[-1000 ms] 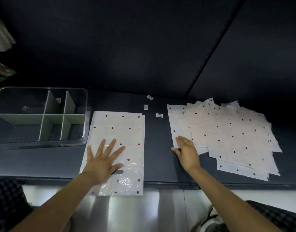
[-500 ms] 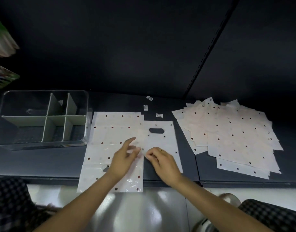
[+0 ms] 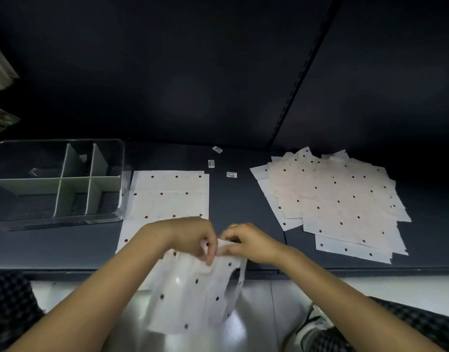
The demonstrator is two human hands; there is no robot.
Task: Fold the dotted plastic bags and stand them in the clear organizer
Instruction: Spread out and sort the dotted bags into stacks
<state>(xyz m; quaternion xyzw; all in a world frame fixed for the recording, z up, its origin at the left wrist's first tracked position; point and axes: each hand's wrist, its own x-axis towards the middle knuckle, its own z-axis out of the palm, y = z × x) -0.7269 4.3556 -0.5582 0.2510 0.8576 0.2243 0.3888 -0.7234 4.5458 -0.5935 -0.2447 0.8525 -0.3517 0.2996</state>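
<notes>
Both hands pinched onto top edge of one dotted bag, lifted off the dark shelf – bag hanging down past the shelf's front edge, curled, handle cutout showing on its right side

Left hand fingers curled closed on the bag's upper edge, thumb and fingertips clamped on plastic; right hand just beside it, touching, also closed in a pinch on the same edge

Flat bags spread on shelf directly right of the clear organizer, near edge tucked under the left hand and forearm

Clear organizer at shelf's left end, grey dividers splitting it into compartments, no bags standing in it; small unclear item in back-left compartment

Loose pile of dotted bags well right of the organizer, fanned and overlapping, apart from both hands

Three small labels on shelf between flat bags and pile, toward the back

Checked fabric at lower left and right corners – shoe near lower right
</notes>
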